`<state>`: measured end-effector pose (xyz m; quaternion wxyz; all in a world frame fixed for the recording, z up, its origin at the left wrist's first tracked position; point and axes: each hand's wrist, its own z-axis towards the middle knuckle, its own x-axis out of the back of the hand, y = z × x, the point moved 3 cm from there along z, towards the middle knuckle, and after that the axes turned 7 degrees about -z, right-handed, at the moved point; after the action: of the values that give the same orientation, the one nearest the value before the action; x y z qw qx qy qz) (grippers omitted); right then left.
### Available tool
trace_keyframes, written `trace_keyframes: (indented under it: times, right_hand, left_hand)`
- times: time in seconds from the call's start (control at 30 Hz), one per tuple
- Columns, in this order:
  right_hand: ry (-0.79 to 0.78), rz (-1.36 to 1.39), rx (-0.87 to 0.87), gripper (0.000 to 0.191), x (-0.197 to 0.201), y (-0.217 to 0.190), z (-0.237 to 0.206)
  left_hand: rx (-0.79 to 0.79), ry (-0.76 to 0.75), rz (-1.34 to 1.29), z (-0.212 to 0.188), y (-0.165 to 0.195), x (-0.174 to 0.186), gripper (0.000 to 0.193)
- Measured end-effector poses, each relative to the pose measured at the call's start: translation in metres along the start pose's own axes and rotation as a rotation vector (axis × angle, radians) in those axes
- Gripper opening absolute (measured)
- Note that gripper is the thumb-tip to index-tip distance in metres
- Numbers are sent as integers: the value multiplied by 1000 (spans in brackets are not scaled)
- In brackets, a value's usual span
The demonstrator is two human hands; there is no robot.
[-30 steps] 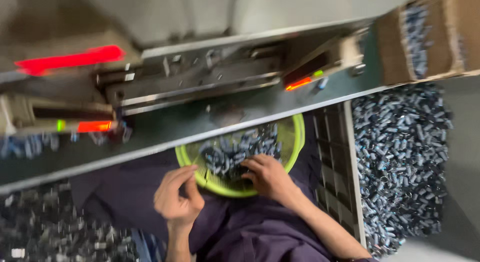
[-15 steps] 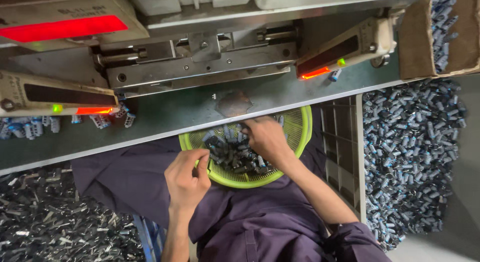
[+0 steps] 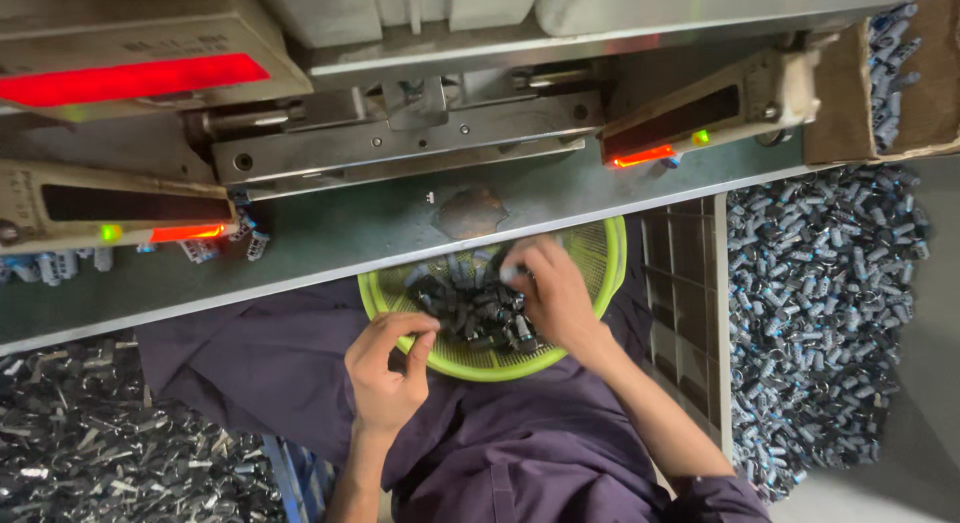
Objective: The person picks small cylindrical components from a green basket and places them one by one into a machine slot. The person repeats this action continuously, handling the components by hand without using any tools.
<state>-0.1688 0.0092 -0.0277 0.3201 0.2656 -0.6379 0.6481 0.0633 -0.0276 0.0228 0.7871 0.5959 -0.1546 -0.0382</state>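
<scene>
Many small dark cylindrical parts (image 3: 478, 311) lie in the green basket (image 3: 600, 245) on the lap; right hand (image 3: 550, 293) at its 1 o'clock pinches one; left hand (image 3: 388, 373) at 8 o'clock, fingertips closed, apparently empty; best lift singly, gently

1. Left hand (image 3: 385, 373) sits close to the body, wrist straight, forearm coming up from the bottom edge. Fingers curled in, thumb and index tip pinched together. Can't tell if anything's between them.
2. Right hand (image 3: 550, 293) is reached further forward, palm down, fingers bent and bunched at the tips.
3. Right forearm runs back diagonally toward the lower right, bare up to a dark purple sleeve.
</scene>
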Motion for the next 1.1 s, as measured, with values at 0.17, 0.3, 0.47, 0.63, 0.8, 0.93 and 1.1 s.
trace_keyframes:
  times: [0.17, 0.3, 0.47, 0.63, 0.8, 0.93, 1.1]
  right_hand:
    - [49, 616, 91, 16, 3, -46, -31]
    - [124, 900, 60, 14, -5, -53, -34]
    - [139, 1064, -63, 23, -3, -49, -38]
    - [204, 726, 145, 24, -2, -39, -42]
    - [215, 1041, 35, 25, -17, -13, -41]
    - [191, 1676, -317, 28, -27, 5, -47]
    - [134, 1503, -81, 36, -2, -16, -21]
  left_hand:
    - [-134, -37, -48, 11, 20, -17, 23]
    - [214, -222, -427, 10, 11, -33, 13]
    - [154, -247, -422, 4, 14, -35, 19]
    - [117, -140, -238, 6, 18, -36, 14]
    - [162, -158, -181, 11, 39, -28, 12]
    - [110, -114, -249, 7, 69, 14, 14]
    - [-297, 117, -1069, 9, 56, 78, 15]
